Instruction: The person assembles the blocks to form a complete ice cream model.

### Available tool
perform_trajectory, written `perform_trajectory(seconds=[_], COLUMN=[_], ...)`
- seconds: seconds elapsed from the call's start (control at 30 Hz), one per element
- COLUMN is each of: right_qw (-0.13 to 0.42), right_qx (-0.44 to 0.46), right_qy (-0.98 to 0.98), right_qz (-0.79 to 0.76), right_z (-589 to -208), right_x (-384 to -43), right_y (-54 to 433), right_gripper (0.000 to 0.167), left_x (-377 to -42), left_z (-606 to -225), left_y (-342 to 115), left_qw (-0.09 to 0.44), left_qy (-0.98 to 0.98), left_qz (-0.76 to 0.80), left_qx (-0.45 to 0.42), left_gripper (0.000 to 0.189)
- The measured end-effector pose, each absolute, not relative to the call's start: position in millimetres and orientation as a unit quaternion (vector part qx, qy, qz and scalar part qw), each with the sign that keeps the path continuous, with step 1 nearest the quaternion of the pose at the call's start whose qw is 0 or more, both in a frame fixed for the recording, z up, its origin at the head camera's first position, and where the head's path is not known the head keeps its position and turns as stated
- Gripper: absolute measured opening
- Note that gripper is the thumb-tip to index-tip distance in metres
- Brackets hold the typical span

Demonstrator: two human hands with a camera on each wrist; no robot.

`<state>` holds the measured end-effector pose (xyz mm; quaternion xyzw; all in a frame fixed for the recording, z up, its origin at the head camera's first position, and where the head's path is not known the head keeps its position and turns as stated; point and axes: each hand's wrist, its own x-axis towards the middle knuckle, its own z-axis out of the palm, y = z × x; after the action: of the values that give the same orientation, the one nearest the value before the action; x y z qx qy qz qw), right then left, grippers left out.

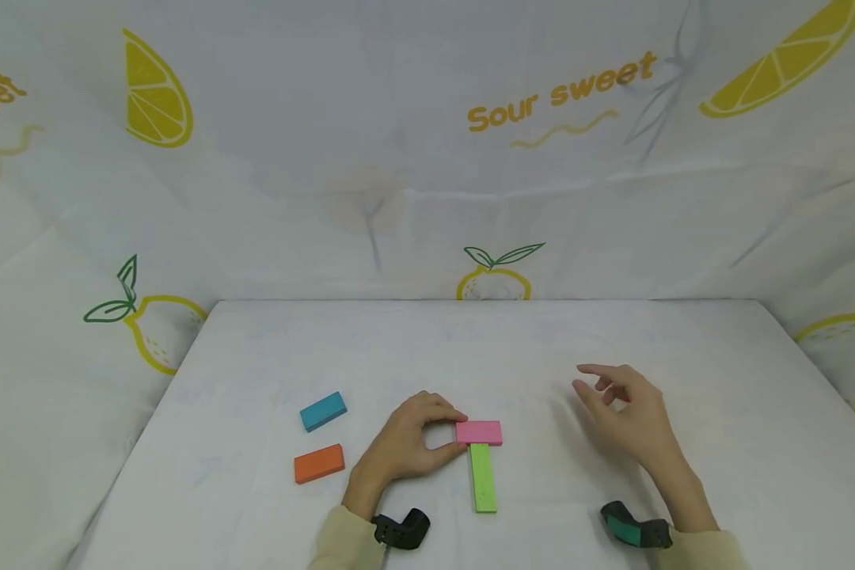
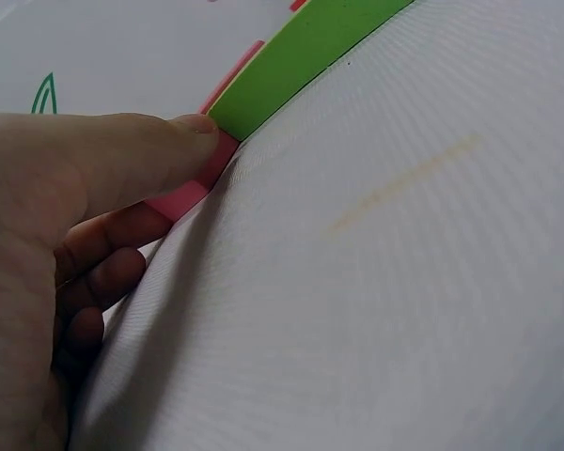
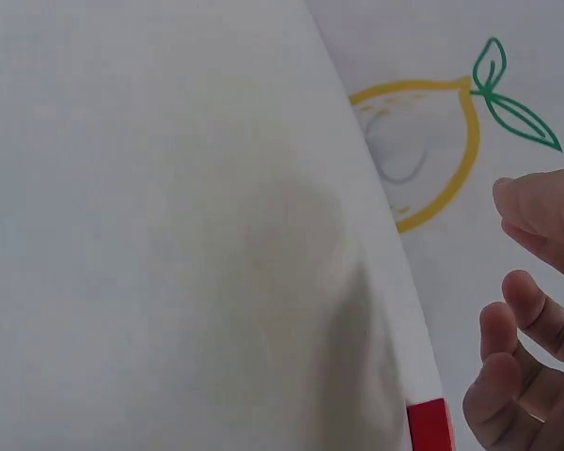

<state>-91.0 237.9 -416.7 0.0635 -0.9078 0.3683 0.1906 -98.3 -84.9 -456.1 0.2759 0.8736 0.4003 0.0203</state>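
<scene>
My left hand [image 1: 406,439] pinches the left end of a pink block [image 1: 480,432] between thumb and fingers. Below the pink block lies a lime green block [image 1: 483,479], its far end against the pink one's near side, so the two form a T. In the left wrist view the thumb rests beside the corner where green block [image 2: 291,70] and pink block [image 2: 183,199] meet. My right hand [image 1: 630,412] hovers over the right side of the table, fingers loosely bent and holding nothing. A red block [image 3: 430,426] lies close by it, mostly hidden by the hand in the head view.
To the left of my left hand lie a blue block [image 1: 324,412] and an orange block [image 1: 319,464]. The white table [image 1: 256,348] ends at a lemon-printed cloth [image 1: 313,142] behind and at the sides.
</scene>
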Motion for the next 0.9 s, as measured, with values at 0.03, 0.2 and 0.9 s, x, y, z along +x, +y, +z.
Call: perform_trajectory(seconds=[0.03,0.2,0.9], right_qw=[0.201,0.207,0.150], right_qx=[0.067,0.059,-0.051], right_qy=[-0.905,-0.911,-0.937], right_qz=[0.368,0.352,0.310], right_z=[-418.3,-422.5,-440.4], right_x=[-92.1,-95.1,-88.5], right_y=[242.9,263.9,305.5], right_gripper=[0.028,0.027,0.032], left_x=[-98.4,-98.6,-98.3], left_z=[-456.3,-456.6,-456.0], left_y=[-85.0,-84.9,-85.6], left_qw=[0.021,0.022,0.016], left_qy=[0.874,0.873,0.873], left_qz=[0.401,0.402,0.398], left_qx=[0.275,0.275,0.280], left_gripper=[0.030,0.030,0.029])
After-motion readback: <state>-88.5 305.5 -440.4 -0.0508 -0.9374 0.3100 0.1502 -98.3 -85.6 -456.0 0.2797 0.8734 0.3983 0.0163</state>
